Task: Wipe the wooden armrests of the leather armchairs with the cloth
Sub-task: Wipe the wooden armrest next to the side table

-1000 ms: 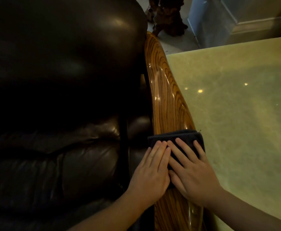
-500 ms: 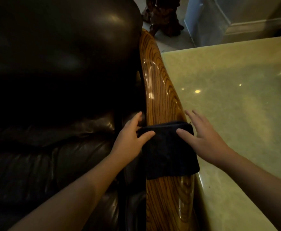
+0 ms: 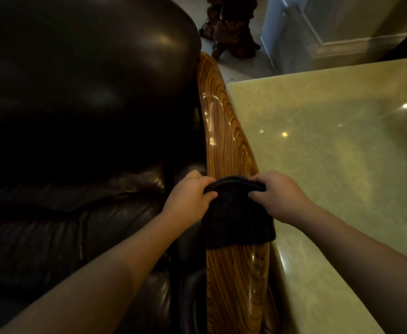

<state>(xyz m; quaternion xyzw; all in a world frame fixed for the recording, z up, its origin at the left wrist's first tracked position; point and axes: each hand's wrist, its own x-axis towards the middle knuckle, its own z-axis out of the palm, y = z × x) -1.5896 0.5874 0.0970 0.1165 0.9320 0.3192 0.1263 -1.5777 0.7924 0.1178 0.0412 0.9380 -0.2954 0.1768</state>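
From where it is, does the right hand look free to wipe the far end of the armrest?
Probably yes: the right hand grips the cloth, and the wooden armrest ahead lies bare.

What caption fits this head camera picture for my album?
Both hands, left hand and right hand, grip a dark cloth draped over the armchair's wooden armrest.

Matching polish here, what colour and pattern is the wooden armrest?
Warm golden-brown with bold dark wavy grain stripes, glossy; the wooden armrest shows in the head view.
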